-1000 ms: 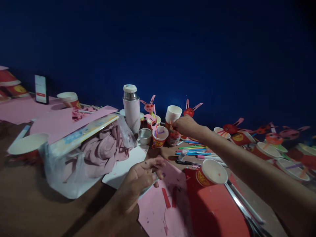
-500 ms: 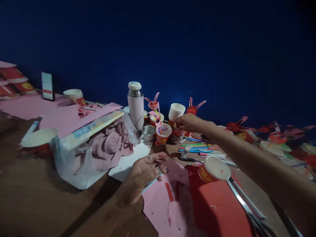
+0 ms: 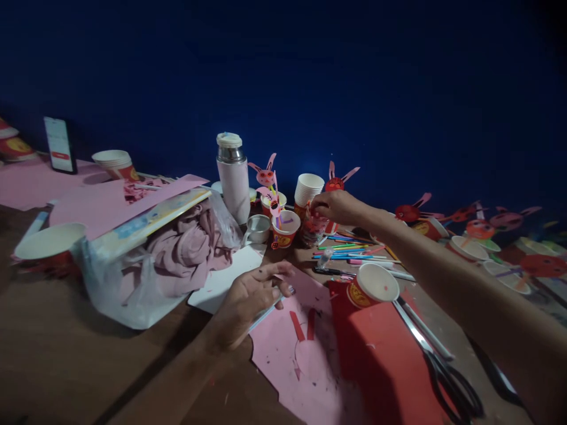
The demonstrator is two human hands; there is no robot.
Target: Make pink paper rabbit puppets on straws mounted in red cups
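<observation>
My left hand (image 3: 254,292) is half curled, palm turned up, above the pink paper sheet (image 3: 283,360). A thin pale stick (image 3: 264,314) lies along its underside and seems held by the curled fingers. On that sheet rests a pink round cutout (image 3: 310,357) with two red strips at its top. Farther off, my right hand (image 3: 336,205) reaches down with bent fingers into the top of a small clear container (image 3: 313,231) of reddish bits. What its fingertips grip is hidden. Beside it stand a stack of paper cups (image 3: 310,188) and a cup with a rabbit figure (image 3: 283,227).
Coloured pens (image 3: 345,251) lie behind a paper cup (image 3: 374,286). Scissors (image 3: 436,360) rest across red paper (image 3: 390,348). At left are a thermos (image 3: 234,186), a plastic bag with cloth (image 3: 146,283) and a phone (image 3: 59,144). Several rabbit-figure cups (image 3: 469,245) line the right.
The view has shifted, so most things appear farther left and slightly higher. My right hand stays at the clear container; my left hand keeps its half-curled pose over the pink sheet.
</observation>
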